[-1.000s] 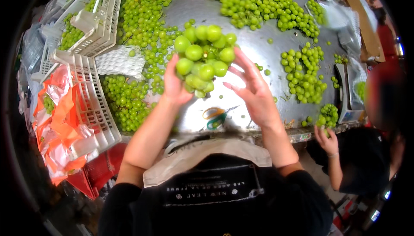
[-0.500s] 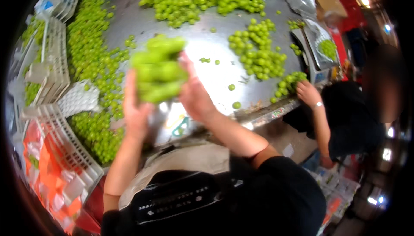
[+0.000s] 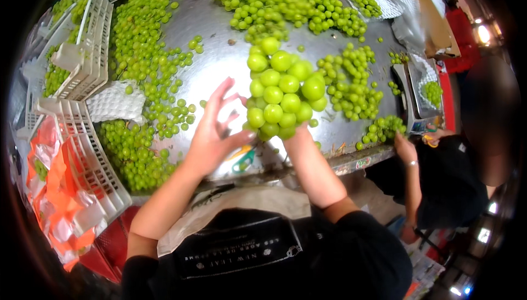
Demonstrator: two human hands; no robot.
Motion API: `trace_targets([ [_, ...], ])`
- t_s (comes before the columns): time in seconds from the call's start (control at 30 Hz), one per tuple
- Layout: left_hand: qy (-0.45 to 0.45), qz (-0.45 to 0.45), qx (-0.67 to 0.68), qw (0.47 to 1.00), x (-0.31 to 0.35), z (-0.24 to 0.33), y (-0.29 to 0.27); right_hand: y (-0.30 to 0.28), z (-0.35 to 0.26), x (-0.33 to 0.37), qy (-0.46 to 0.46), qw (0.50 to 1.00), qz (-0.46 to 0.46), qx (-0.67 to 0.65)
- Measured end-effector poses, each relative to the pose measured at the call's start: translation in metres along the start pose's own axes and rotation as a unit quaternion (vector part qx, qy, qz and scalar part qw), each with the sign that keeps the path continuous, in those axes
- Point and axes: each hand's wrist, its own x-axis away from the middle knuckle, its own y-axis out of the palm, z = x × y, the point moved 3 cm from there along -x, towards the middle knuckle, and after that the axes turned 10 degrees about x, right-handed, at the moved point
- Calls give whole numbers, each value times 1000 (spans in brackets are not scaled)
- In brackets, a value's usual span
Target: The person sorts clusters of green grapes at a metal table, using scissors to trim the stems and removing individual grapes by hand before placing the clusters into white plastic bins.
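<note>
A bunch of green grapes (image 3: 282,89) is held up above the metal table, large in the middle of the head view. My right hand (image 3: 298,135) grips it from below and behind; most of its fingers are hidden by the fruit. Just left of the bunch, my left hand (image 3: 211,135) has its fingers spread and holds nothing, its thumb close to the lower grapes. Below the bunch, near the table's front edge, lies a green loop-shaped handle (image 3: 243,160), partly blurred.
Loose grapes (image 3: 140,58) cover the left of the metal table (image 3: 192,17). Whole bunches (image 3: 296,4) lie at the back, more (image 3: 351,80) at right. White plastic crates (image 3: 88,152) and foam netting (image 3: 115,102) stand left. At right, a co-worker's hand (image 3: 405,149) touches grapes beside a scale (image 3: 417,91).
The grape bunch has moved right in my right hand. My left hand has let go of it and opened. The whole view has shifted slightly, and the co-worker's second hand now shows.
</note>
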Motion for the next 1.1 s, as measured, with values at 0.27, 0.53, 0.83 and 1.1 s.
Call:
trace_targets([
  [0.27,-207,-56,146,966,-13,-14,4,-24,-4,5,-19,998,33,-50],
  [0.53,-26,-81,232,969,-8,-12,-2,37,-35,-17,-109,863,84,487],
  [0.83,193,14,-193,962,-3,3,10,27,-4,10,-192,919,198,283],
  [1.1,171,29,-184,968,4,37,14,22,-17,-10,-116,982,145,31],
])
